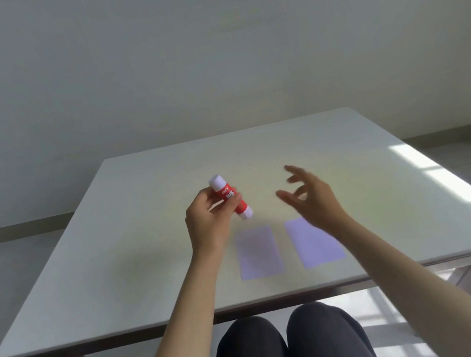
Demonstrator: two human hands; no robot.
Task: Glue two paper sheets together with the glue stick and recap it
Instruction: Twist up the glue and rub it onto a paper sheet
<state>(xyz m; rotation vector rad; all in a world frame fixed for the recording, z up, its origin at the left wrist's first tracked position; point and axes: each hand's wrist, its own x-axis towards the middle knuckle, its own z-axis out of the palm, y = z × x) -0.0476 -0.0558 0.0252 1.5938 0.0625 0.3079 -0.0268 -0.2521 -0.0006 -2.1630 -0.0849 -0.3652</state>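
My left hand [208,219] is raised above the white table [117,262] and grips a red glue stick [230,197] with white ends, tilted, its cap on at the upper left. To its right, my right hand [309,193] hovers empty with fingers spread, apart from the stick. Two pale purple paper sheets lie flat side by side nearer to me: the left sheet [258,252] and the right sheet [315,243], whose far right corner is hidden by my right wrist.
A bright patch of sunlight [456,186] falls on the table's right side. My knees in dark trousers [289,348] sit under the near edge. A plain wall stands behind the table.
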